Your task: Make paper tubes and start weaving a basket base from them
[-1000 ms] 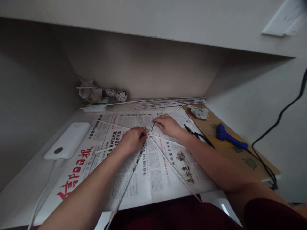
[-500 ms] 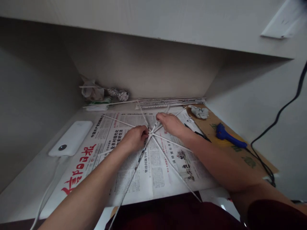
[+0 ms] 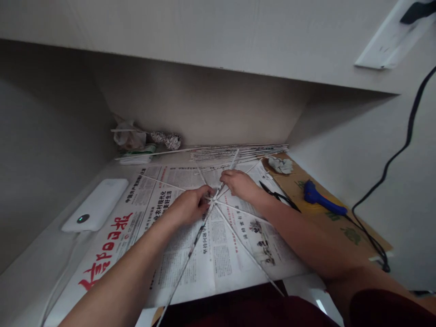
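Observation:
Thin rolled-newspaper sticks (image 3: pixel 238 240) cross at a centre and spread outward like spokes, lying over a newspaper sheet (image 3: pixel 184 268). My left hand (image 3: pixel 192 204) is at the crossing from the left, its thumb and fingertips closed around the centre. What exactly those fingertips hold is partly hidden. My right hand (image 3: pixel 241 185) lies just right of and beyond the crossing. Its thumb and fingers pinch one paper stick, whose far end (image 3: pixel 235 158) sticks out past the knuckles. Two spokes reach over the near edge toward my body.
More paper sticks (image 3: pixel 238 152) lie along the back wall. A white power bank (image 3: pixel 98 204) with a cable rests at left. To the right are scissors (image 3: pixel 279 196), crumpled paper (image 3: pixel 281 165) and a blue glue gun (image 3: pixel 322 199) on cardboard (image 3: pixel 340 229). A plastic bag (image 3: pixel 128 136) sits back left.
The camera view has shifted slightly, so everything appears lower. The stick end beyond my right hand, blurred before, now shows clearly. Both hands stay at the crossing.

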### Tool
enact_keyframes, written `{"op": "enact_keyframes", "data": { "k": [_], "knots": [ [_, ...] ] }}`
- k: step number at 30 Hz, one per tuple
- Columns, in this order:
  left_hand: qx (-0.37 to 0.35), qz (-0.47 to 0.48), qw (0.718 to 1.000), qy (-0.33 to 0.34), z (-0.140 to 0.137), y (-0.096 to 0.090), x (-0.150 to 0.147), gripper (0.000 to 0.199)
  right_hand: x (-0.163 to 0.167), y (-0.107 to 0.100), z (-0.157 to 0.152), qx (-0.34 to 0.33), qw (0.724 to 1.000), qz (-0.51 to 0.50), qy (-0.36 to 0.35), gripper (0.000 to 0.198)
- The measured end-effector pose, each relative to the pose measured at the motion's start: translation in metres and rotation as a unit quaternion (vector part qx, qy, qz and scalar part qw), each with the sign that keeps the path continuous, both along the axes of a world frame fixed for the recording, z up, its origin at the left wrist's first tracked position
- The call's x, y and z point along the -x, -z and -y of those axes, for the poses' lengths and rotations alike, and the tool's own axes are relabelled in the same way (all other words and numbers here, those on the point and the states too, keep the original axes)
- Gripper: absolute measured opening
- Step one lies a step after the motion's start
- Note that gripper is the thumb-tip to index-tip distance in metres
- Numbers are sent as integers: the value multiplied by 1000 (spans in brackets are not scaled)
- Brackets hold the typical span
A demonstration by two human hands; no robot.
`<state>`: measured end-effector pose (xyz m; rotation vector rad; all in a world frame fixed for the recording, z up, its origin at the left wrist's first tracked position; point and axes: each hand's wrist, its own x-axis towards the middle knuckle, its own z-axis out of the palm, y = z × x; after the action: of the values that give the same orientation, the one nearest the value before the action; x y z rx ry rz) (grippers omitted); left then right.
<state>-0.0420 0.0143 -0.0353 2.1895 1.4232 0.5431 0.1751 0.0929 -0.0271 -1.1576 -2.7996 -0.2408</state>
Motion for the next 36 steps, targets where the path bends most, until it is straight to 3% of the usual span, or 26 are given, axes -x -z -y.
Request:
{"op": "enact_keyframes", "data": {
  "k": [2,7,12,19,26,36],
  "knots": [
    [-3,-14,1000,12,1,-1,-1,45,0,1,-5,-2,1000,-6,20,26],
    [-9,-45,999,19,4,-7,-3,44,3,-1,-18,-23,997,1,80,32],
    [-14,-58,998,20,6,-7,-4,45,15,-9,-27,-52,985,2,162,26],
    [-31,-59,997,32,5,-3,-3,44,39,-13,-50,-32,988,33,144,32],
    [-41,-62,997,34,5,-2,-3,43,38,-17,-74,-7,991,49,127,36],
    [-19,-67,998,-6,8,-12,-5,42,27,-33,-81,-60,988,4,141,47]
  ]
}}
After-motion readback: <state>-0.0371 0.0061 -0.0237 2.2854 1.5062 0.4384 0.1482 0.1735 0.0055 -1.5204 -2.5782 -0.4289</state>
